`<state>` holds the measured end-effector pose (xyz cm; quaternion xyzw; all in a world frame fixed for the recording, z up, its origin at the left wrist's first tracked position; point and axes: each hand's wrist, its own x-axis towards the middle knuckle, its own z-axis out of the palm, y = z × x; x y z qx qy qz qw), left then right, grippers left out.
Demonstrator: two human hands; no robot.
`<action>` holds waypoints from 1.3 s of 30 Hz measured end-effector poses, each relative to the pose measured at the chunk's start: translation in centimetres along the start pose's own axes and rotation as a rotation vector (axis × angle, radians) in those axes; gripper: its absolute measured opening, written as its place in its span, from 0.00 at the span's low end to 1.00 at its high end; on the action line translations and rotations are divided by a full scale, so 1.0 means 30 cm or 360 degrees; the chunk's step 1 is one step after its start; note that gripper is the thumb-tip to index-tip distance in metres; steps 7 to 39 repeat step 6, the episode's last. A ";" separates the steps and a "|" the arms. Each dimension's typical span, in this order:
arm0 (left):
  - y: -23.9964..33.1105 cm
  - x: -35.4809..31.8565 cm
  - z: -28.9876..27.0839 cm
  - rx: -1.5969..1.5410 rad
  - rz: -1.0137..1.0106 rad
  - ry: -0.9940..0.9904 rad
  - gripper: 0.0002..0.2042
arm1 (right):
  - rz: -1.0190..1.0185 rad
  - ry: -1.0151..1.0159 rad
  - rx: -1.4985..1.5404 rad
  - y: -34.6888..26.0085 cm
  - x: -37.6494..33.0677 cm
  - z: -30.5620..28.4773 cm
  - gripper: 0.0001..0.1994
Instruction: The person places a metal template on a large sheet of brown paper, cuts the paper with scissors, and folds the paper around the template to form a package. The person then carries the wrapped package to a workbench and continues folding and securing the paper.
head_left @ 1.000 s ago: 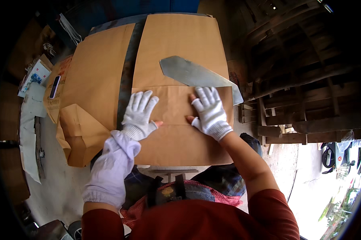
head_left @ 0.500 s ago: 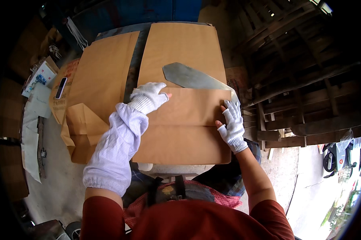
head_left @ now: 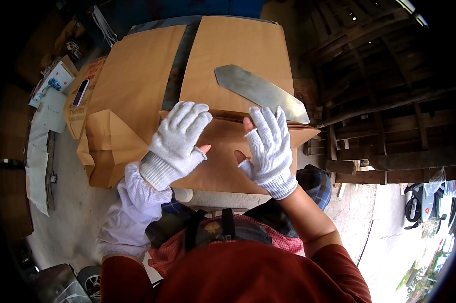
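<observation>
A brown paper bag (head_left: pixel 223 174) lies at the near edge of the table; its end is folded into a raised band with a pointed corner sticking out on the right. My left hand (head_left: pixel 176 139), in a white knit glove with a bare thumb tip, lies over the left part of this fold, fingers stretched out. Over the right part is my right hand (head_left: pixel 269 149), gloved alike with bare thumb and index tips, its fingers straight and apart. Neither hand grips anything that shows. Beyond the fold, a flat grey metal plate (head_left: pixel 258 91) with a pointed end rests on the brown paper (head_left: pixel 238 45).
Another pile of flat brown paper (head_left: pixel 137 70) covers the table's left side. A bag with a folded, opened end (head_left: pixel 107 146) sits at its near left corner. A phone (head_left: pixel 80 93) lies farther left. Wooden pallets (head_left: pixel 379 91) stand on the right.
The bag's near end has gone from flat to a raised fold with pointed corners. My right hand has moved left and my left hand slightly down, both now over the fold.
</observation>
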<state>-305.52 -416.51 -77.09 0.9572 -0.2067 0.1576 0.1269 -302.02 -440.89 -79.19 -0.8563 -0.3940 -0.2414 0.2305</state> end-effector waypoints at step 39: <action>0.015 -0.012 -0.016 0.0019 -0.0028 -0.0039 0.35 | 0.0033 -0.0032 -0.0057 0.007 0.017 0.027 0.34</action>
